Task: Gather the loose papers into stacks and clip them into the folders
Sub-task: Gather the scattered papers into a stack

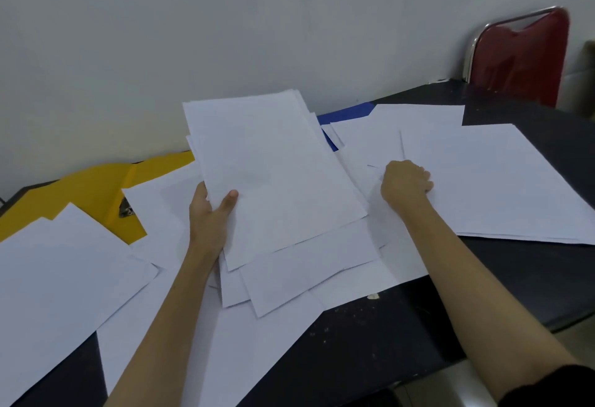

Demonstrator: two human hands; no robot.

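Loose papers (pixel 58 278); stack (pixel 273 175) in left grip (pixel 211 213).

Dim, flat indoor light, soft picture.
White papers (pixel 277 168) read bluish-grey with faint shadows; wide-angle lens bends the surface (pixel 370 339) edges; fine detail is smeared.

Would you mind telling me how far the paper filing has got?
Early. Done: nothing clipped; the open yellow folder holds no stack. In hand: the left hand holds a gathered white sheaf; the right hand reaches loose sheets. Left: scattered sheets, blue folder.
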